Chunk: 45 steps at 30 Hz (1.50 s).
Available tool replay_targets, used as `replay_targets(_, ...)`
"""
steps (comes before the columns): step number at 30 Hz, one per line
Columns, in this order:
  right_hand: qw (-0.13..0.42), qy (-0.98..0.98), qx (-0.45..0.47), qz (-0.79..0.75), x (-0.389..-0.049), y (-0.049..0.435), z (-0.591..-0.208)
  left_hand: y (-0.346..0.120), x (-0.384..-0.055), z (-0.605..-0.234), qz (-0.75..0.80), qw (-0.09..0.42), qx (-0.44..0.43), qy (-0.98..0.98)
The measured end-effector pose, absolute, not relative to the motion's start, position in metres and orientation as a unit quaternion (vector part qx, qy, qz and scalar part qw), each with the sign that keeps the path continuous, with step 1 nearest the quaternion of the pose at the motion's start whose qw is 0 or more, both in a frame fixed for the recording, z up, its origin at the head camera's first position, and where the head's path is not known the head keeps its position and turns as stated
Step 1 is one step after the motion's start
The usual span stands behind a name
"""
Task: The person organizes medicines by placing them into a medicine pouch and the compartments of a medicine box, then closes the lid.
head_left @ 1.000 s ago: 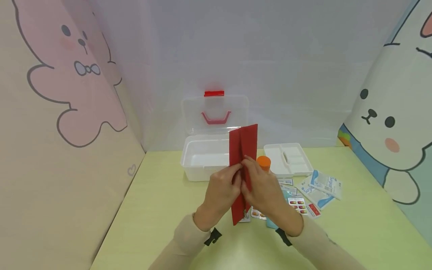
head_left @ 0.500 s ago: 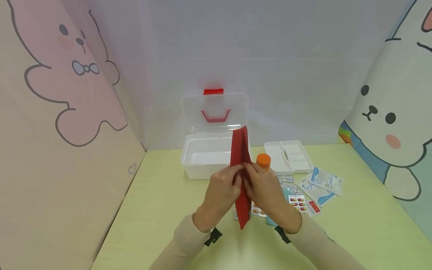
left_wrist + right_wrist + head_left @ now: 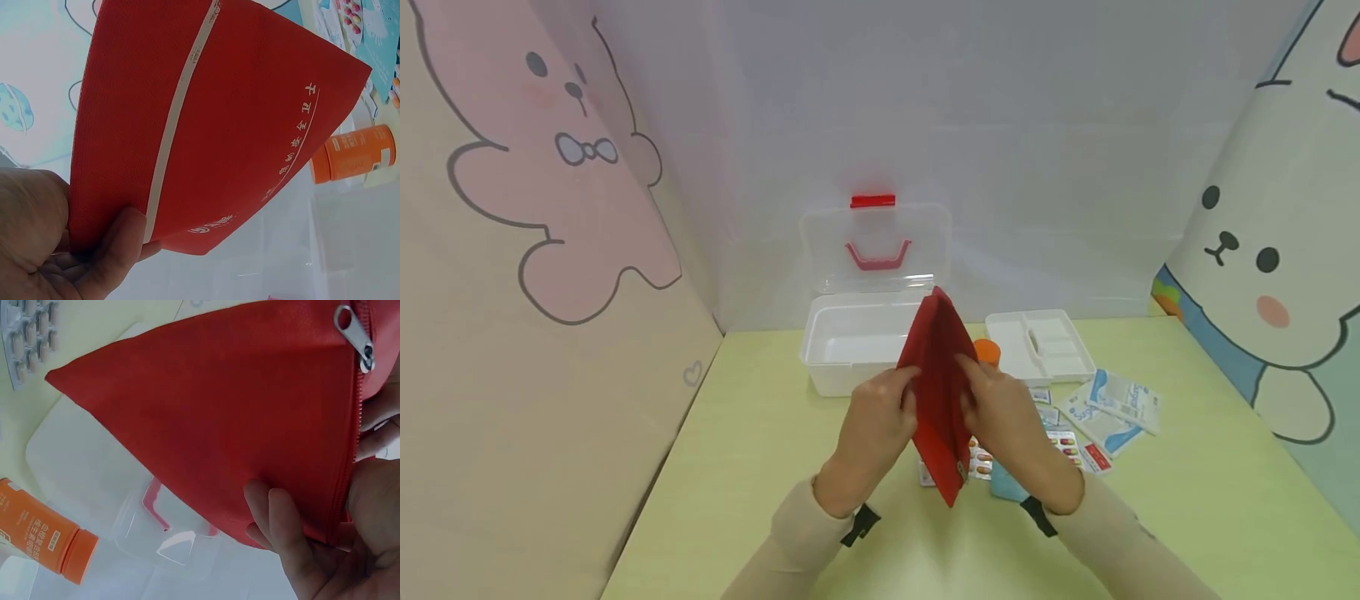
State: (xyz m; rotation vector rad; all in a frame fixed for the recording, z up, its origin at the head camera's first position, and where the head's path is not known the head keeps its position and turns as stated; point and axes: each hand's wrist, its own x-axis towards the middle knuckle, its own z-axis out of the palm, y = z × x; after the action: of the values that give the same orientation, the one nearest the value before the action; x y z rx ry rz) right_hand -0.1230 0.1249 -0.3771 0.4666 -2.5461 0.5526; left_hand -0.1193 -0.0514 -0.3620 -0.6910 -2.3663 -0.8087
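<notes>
A red zippered pouch (image 3: 936,408) is held up over the table between both hands, its mouth spread apart and facing the person. My left hand (image 3: 876,421) pinches the left edge of the mouth. Thumb and fingers of the right hand (image 3: 1003,421) grip the opposite edge. White lettering and a pale stripe mark the pouch's outer face (image 3: 244,106) in the left wrist view. In the right wrist view the metal zipper pull (image 3: 353,331) sits at one end of the unzipped opening. The pouch's inside is mostly dark and shadowed.
Behind the pouch stands a white box (image 3: 842,379) with its clear lid (image 3: 823,250) raised. An orange bottle (image 3: 988,352) and a white divided tray (image 3: 1063,342) are to its right. Capsule blister packs (image 3: 1063,442), a light blue packet (image 3: 1006,483) and white packets (image 3: 1127,400) lie at the right.
The hands have moved apart, pulling the pouch's mouth from a narrow slit to a wide gap. The pouch has turned so its inside faces the person.
</notes>
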Motion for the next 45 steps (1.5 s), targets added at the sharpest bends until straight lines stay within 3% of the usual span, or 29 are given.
replay_targets(24,0.245,-0.925,0.152,0.247,-0.134,0.138,-0.382,-0.087,-0.124,-0.358,-0.291,0.270,-0.184,-0.899)
replay_targets(45,0.192,-0.929,0.148,0.278,-0.126,0.116,-0.391,-0.101,-0.111,-0.342,-0.274,0.252,-0.157,-0.915)
